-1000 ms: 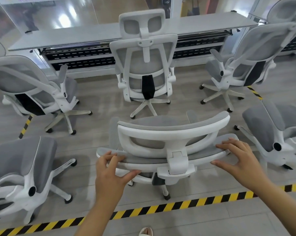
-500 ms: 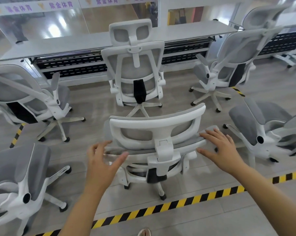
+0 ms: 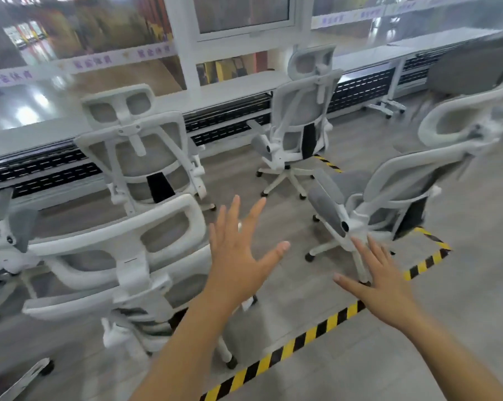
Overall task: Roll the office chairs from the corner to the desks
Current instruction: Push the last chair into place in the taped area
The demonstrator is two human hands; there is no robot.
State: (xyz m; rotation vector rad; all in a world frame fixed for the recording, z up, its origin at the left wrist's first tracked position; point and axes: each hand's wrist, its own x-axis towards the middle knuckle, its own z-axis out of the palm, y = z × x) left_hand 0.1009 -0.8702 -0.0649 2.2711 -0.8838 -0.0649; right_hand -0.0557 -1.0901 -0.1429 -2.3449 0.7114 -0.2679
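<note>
A white and grey office chair [image 3: 123,256] stands close at my lower left, its back towards me. My left hand [image 3: 238,253] hovers open just right of its headrest, fingers spread, touching nothing. My right hand [image 3: 380,287] is open too, palm down, in front of the wheeled base of another white chair [image 3: 389,192] at the right. A third chair [image 3: 140,151] faces the long white desk [image 3: 230,91] by the window, and a fourth chair [image 3: 299,117] stands farther right at the same desk.
Yellow and black floor tape [image 3: 316,334] runs diagonally under my arms and turns at the right. Part of another chair [image 3: 10,241] shows at the left edge. A second desk [image 3: 418,50] continues to the right. Grey floor [image 3: 461,299] lies open at the right.
Both hands have come off the near chair's backrest and now hang open in the air. The view has swung to the right, so the near chair sits at the left.
</note>
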